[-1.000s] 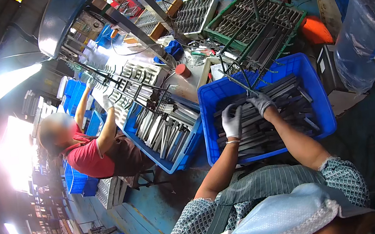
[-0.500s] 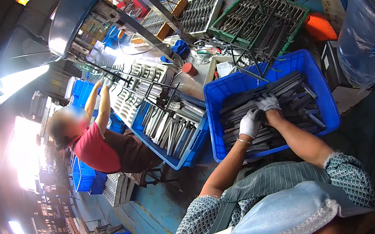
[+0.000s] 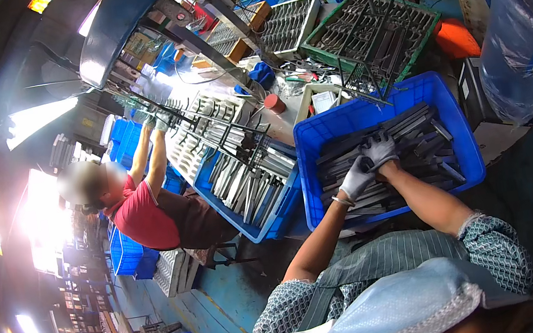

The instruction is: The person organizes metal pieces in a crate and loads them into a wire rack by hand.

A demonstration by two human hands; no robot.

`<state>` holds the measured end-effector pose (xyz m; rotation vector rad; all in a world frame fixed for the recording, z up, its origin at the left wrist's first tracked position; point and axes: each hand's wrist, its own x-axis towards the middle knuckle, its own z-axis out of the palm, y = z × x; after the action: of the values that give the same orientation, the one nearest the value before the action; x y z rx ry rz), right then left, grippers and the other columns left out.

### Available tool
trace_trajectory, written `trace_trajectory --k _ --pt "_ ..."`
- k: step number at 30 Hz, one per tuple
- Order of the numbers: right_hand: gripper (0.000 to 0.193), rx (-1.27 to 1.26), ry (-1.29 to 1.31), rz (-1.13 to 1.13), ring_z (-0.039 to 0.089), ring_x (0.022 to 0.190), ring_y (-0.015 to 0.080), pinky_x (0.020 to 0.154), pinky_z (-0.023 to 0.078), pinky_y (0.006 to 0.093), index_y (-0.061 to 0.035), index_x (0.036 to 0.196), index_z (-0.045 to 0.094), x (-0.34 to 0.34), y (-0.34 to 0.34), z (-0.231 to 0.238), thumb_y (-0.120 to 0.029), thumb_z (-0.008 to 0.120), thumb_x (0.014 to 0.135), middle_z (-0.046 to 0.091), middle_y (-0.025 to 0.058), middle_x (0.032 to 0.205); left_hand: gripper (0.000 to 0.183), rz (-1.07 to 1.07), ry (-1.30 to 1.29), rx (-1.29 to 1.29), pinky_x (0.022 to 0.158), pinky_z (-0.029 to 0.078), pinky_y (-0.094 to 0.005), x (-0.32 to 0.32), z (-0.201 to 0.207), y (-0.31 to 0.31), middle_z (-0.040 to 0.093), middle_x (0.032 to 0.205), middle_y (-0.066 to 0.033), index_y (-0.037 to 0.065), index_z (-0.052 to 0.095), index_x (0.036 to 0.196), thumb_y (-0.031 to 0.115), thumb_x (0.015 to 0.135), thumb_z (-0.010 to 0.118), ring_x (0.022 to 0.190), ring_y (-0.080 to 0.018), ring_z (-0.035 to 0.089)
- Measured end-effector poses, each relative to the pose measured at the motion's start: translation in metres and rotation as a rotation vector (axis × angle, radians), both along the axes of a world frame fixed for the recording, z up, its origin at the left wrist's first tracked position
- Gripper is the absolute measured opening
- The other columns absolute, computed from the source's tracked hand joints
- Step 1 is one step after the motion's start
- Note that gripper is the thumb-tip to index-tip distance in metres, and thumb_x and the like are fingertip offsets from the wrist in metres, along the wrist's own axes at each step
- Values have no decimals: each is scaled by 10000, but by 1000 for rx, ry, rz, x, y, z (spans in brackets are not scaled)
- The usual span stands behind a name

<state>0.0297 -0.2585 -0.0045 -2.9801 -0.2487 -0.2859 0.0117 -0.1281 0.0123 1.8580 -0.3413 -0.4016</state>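
A blue plastic bin (image 3: pixel 468 167) stands in front of me, holding many dark, flat metal bars (image 3: pixel 409 122) that lie crisscrossed in a heap. Both my hands wear pale grey gloves and meet just over the heap. My left hand (image 3: pixel 356 179) reaches in from the near left side, fingers bent and touching the other glove. Close against it, my right hand (image 3: pixel 381 150) is curled above the bars. Whatever lies between the fingers is hidden by the gloves.
Left of my bin is another blue bin (image 3: pixel 253 234) with lighter metal strips. Beside it a co-worker in a red shirt (image 3: pixel 146 221) reaches over racks. A green-framed crate (image 3: pixel 325 51), wire rack and red can (image 3: pixel 274 103) are beyond. A plastic-wrapped bundle (image 3: pixel 520 45) stands right.
My left hand has moved slightly up and right, tighter against the right glove. My right hand has turned a little. The co-worker's head and arms have shifted.
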Motion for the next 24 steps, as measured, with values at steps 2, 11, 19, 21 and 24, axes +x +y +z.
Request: trace_trajectory --k 2,11,19,21,24 --pt "389 29 25 -9 419 1100 300 919 290 468 -151 1015 573 -4 -2 0 -351 515 686 522 117 1098 301 19 -272 471 623 463 -381 -5 31 -15 610 770 -133 135 507 983 213 702 581 688 -319 598" --pt "364 355 30 186 404 1116 337 948 257 491 -128 996 585 -2 12 -36 -371 457 756 527 153 1105 263 20 -676 908 567 480 -448 -2 19 -54 614 739 -164 138 633 779 346 795 472 637 -335 604" --pt "331 -72 -40 320 324 1188 402 1004 201 520 -177 1065 581 -17 17 -3 -330 438 808 505 165 1160 287 -206 -551 715 556 477 -428 -39 56 -60 614 700 -151 134 640 774 376 801 487 603 -326 599" --pt "366 -112 -5 293 302 1201 416 999 201 538 -219 1117 549 -15 23 1 -344 482 780 445 146 1238 199 -194 -592 662 499 461 -430 -47 51 -55 595 644 -146 137 597 852 282 809 469 565 -309 591" --pt "531 -44 237 240 240 1250 387 1023 189 506 -219 1226 460 -26 30 48 -419 551 743 256 112 1374 179 -123 -589 518 533 457 -436 -60 25 -46 590 619 -149 110 600 828 251 797 495 588 -326 591"
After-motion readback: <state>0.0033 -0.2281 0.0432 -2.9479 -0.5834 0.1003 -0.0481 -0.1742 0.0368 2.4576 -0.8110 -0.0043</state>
